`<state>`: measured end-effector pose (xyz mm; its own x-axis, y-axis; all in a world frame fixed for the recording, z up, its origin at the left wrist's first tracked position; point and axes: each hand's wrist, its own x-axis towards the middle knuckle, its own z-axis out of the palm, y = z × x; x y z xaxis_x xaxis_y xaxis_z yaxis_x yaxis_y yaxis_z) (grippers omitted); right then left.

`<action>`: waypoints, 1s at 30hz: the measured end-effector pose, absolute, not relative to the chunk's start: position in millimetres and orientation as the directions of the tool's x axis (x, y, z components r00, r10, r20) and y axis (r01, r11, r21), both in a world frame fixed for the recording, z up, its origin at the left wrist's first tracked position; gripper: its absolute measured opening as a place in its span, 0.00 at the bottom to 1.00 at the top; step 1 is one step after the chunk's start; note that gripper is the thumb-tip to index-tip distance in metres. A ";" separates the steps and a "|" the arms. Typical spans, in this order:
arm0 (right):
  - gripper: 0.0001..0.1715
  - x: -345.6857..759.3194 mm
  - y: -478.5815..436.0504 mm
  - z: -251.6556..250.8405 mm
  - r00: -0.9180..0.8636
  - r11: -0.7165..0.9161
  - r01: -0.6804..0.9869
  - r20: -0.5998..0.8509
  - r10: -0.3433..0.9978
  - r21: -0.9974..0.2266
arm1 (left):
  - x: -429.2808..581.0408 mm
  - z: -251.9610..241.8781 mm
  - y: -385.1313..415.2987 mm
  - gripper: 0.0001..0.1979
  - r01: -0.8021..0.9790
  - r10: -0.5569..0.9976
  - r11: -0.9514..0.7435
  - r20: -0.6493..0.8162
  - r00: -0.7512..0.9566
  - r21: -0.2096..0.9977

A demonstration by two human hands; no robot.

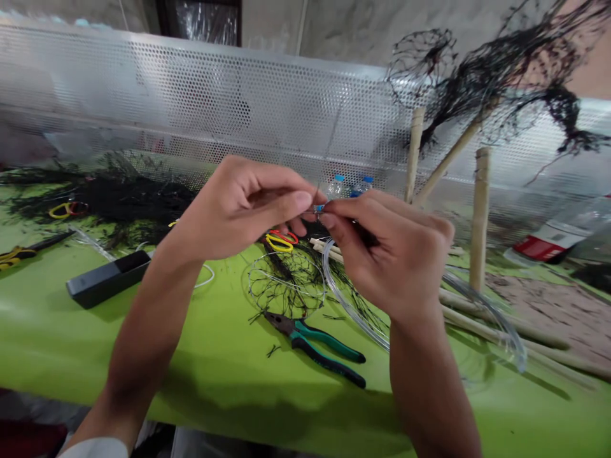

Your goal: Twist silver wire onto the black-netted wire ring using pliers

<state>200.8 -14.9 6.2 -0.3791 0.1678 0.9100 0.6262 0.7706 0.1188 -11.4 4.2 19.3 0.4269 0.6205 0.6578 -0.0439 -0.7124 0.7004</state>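
In the middle of the view, my left hand (252, 207) and my right hand (394, 248) meet at the fingertips, raised above the green table (219, 375). Both are closed in a pinch on a thin dark wire-like strand (318, 189). Its exact kind is too fine to make out, and the fingers hide most of it. Below them lies a round tangle of dark netting (281, 286) with a pale wire loop around it. Pliers (327, 350) with green and black handles rest just in front of this tangle. Scissors with yellow and red handles (280, 240) show partly under my left fingers.
Black branching strands (138, 200) heap up at the left, near a black box (109, 278). Clear tubing (346, 312) curves on the right beside wooden sticks (501, 331). An upright post (480, 222) and a plastic bottle (554, 238) stand farther right. Perforated metal (200, 95) spans the back.
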 end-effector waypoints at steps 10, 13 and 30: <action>0.08 203.6 -17.6 1.7 -0.574 0.711 0.567 0.818 -0.020 0.415 | -19.6 23.5 20.3 0.21 -0.075 0.622 -0.277 0.238 0.746 0.958; 0.08 201.1 -18.1 0.8 -0.603 0.714 0.541 0.797 -0.039 0.445 | -22.0 21.9 26.9 0.24 -0.044 0.549 -0.253 0.181 0.816 0.966; 0.11 203.7 -25.7 0.9 -0.553 0.723 0.641 0.809 0.201 0.259 | -13.8 12.8 15.5 0.17 0.202 0.375 -0.926 0.721 0.583 0.319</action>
<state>203.7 -25.7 0.9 -0.5530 0.2006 0.8087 0.6407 0.7229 0.2588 -13.8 15.5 12.8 0.5827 0.3752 0.7209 0.2019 -0.9261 0.3188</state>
